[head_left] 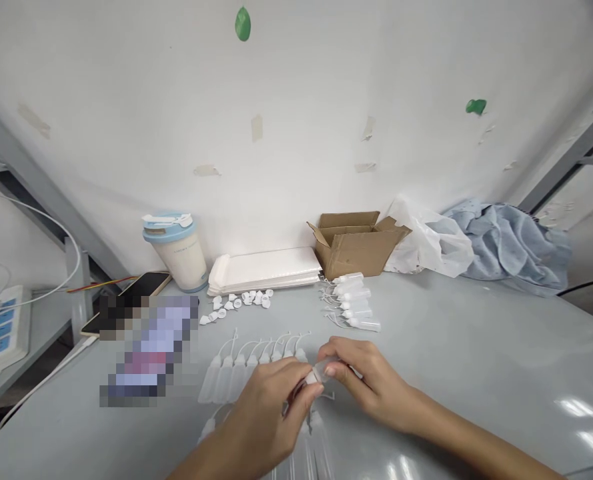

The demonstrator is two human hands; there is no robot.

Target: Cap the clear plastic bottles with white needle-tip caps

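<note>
Between both hands is a small translucent bottle (325, 368) with a white top. My left hand (271, 407) pinches its white top end, and my right hand (366, 377) grips the clear body. Under and behind my left hand lies a row of translucent bottles (225, 380) with thin white straps; more bottles (303, 457) lie nearer the front edge, partly hidden by that hand. A smaller group of bottles (359, 307) rests beyond my right hand. Several loose white caps (237, 303) are scattered farther back on the grey table (456, 360).
At the back stand a blue-lidded cup (179, 257), white padded envelopes (266, 270) and an open cardboard box (363, 250). A plastic bag (426, 243) and blue cloth (509, 250) lie right of them. Two phones, one (136, 300) behind the other (153, 353), and a power strip (6, 327) are left.
</note>
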